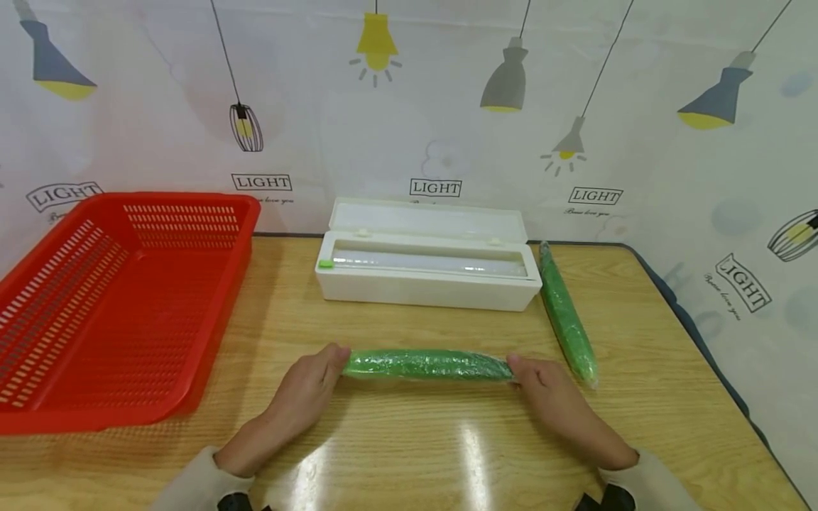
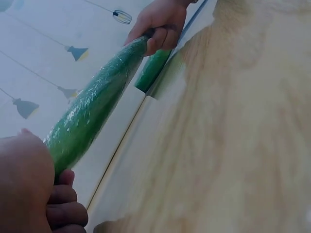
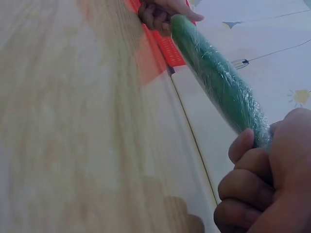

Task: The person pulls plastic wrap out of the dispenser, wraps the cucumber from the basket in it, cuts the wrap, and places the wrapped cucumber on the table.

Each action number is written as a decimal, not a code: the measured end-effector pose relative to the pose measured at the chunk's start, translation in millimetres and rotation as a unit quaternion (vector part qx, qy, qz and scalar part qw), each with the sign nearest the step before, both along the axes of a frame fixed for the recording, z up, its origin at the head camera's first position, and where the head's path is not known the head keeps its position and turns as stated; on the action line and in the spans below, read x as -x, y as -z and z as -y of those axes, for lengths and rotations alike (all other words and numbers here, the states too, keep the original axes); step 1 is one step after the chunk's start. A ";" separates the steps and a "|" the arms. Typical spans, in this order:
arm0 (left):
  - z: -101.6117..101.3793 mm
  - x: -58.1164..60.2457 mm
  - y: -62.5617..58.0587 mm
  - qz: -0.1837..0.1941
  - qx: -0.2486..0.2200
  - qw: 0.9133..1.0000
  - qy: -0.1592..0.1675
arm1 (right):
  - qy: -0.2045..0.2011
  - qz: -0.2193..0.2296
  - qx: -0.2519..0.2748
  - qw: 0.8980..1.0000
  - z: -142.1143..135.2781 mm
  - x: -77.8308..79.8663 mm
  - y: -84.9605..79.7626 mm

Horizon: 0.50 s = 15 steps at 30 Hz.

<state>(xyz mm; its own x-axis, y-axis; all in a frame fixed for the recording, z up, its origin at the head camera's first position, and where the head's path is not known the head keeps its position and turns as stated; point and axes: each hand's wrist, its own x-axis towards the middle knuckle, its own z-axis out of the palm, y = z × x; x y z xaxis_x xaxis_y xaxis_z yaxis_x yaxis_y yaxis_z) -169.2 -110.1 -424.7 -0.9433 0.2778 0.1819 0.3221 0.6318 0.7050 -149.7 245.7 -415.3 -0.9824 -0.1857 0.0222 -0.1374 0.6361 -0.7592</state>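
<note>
A long green cucumber (image 1: 429, 364) wrapped in clear film is held level above the table, stretched between both hands. My left hand (image 1: 314, 382) grips its left end with curled fingers, thumb on the near side of the tip. The darker right end is pinched by my right hand (image 1: 554, 397), its fingers curled under, as the right wrist view shows (image 3: 265, 179). Shiny creases of film run along the cucumber (image 2: 95, 107) in the left wrist view. Exactly how the film ends lie under the fingers is hidden.
Behind the hands stands a white cling film box (image 1: 428, 289), lid raised, a film roll and green slider showing. A second wrapped cucumber (image 1: 567, 319) lies right of it. At left sits a red plastic basket (image 1: 220, 319) on the wooden table (image 1: 396, 454). A lamp-patterned cloth hangs behind.
</note>
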 end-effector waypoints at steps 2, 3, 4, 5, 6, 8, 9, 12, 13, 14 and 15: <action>1.1 0.0 1.3 -0.024 0.009 1.000 0.017 | 0.005 0.042 0.008 0.999 -1.3 0.5 -1.2; 1.8 0.1 2.1 -0.039 0.014 0.999 0.025 | 0.007 0.061 0.014 0.998 -1.9 0.4 -2.1; 2.6 0.2 2.6 -0.055 0.018 0.998 0.035 | 0.009 0.074 0.021 0.997 -2.3 0.5 -3.0; 3.4 0.5 2.9 -0.068 0.020 0.996 0.045 | 0.010 0.085 0.029 0.996 -2.8 0.5 -3.8; 4.3 0.8 3.0 -0.082 0.023 0.995 0.056 | 0.009 0.091 0.037 0.995 -3.4 0.5 -4.5; 6.1 1.7 2.6 -0.105 0.024 0.991 0.076 | 0.012 0.096 0.051 0.994 -4.2 0.6 -5.3; 7.2 1.9 2.5 -0.116 0.026 0.989 0.086 | 0.013 0.096 0.058 0.994 -4.4 0.9 -5.3; 8.5 2.3 0.7 -0.141 0.030 0.985 0.097 | 0.003 0.082 0.064 0.995 -5.0 2.2 -3.5; 8.4 2.2 -0.1 -0.146 0.031 0.984 0.095 | -0.001 0.073 0.062 0.995 -5.0 2.6 -2.7; 8.0 2.0 -0.8 -0.148 0.031 0.984 0.091 | -0.005 0.062 0.057 0.996 -5.0 2.8 -2.2; 7.5 1.9 -1.4 -0.150 0.031 0.984 0.086 | -0.012 0.050 0.052 0.997 -5.1 3.0 -1.6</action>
